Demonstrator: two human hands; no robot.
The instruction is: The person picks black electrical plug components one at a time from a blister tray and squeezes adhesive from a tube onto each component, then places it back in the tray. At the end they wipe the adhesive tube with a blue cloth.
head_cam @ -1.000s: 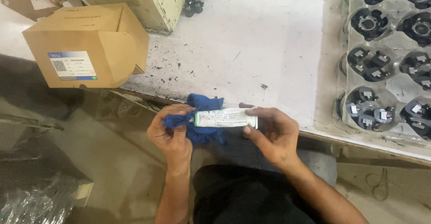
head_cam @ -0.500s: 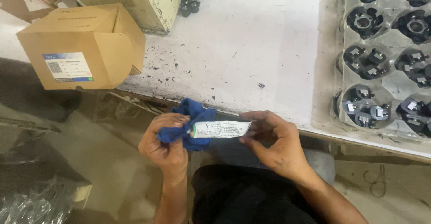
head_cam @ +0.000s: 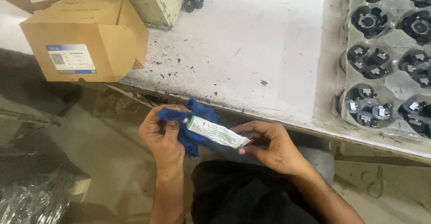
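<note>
Blue cloth [head_cam: 191, 127] is bunched in the closed left hand [head_cam: 164, 136], just below the edge of the white tabletop [head_cam: 251, 49]. A white tube [head_cam: 215, 133] is pinched at its flat end by the right hand [head_cam: 269, 145], its nozzle end pressed into the cloth at the left fingers. A cardboard box [head_cam: 85, 37] is seen at the left, and a tray [head_cam: 334, 49] of dark round parts [head_cam: 366, 105] at the right.

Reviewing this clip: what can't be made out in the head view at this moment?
- Tube tip: in the head view, covered by the blue cloth and left hand, so capped or open cannot be told.
- Tube's flat end: pinched under the right hand fingers.
- Tray of black parts: cut off by the right and top edges.
- Pale crate: cut off by the top edge.
- Carton label: too small to read.
</note>
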